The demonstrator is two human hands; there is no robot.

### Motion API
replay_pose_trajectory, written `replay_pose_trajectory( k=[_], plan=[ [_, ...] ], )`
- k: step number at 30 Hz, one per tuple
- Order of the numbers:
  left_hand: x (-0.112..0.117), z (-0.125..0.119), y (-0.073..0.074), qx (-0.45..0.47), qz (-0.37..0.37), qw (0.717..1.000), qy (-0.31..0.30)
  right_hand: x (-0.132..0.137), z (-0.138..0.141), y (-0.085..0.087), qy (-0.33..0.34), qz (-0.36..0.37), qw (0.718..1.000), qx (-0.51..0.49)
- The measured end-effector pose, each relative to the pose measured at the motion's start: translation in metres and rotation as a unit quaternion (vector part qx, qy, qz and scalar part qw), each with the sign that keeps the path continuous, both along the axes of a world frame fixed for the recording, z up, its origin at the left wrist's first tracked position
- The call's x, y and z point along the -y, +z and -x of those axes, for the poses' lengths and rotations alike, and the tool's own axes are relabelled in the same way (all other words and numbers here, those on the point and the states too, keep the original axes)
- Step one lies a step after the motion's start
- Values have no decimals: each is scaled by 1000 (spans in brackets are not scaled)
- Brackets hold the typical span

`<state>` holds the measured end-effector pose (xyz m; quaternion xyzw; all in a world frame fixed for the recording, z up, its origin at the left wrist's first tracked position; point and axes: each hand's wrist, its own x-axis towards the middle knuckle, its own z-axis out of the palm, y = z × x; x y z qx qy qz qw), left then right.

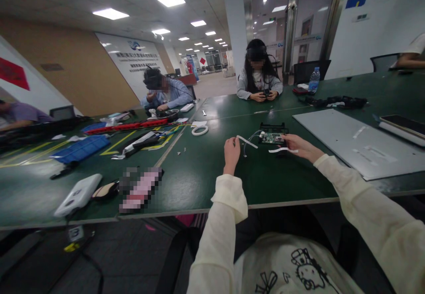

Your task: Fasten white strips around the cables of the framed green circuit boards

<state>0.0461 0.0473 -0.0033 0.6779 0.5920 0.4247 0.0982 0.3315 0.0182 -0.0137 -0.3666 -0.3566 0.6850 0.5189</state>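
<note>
My left hand (231, 152) is closed in a pinch on one end of a white tape strip (247, 141), held just above the green table (199, 174). My right hand (300, 146) rests beside a small green circuit board (272, 135) and grips another white tape strip (282, 150). Thin white wires (250, 140) run from the board toward my left hand.
A roll of white tape (199, 130) lies beyond my left hand. A large grey panel (358, 141) lies at right. A white device (78, 195), blue trays (81, 148) and red bars (129, 126) lie at left. Two people sit across the table.
</note>
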Motion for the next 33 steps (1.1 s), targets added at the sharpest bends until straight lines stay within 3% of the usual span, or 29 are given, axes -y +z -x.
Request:
replay_pose_trajectory(
  k=[7,17,24,29,33],
  plan=[
    [1,-1,3,68,93,991,-69,6,1,4,1,-18,1000,-6],
    [-7,2,-3,130,91,972,-172,1,1,-7,35,-25,999,-16],
    [-3,-1,1,33,77,994,-72,-1,9,-11,41,15,999,1],
    [3,-1,2,-31,61,997,-38,-3,9,-11,77,41,996,2],
    [8,0,3,-41,75,996,-28,-5,0,-13,28,30,997,58]
  ],
)
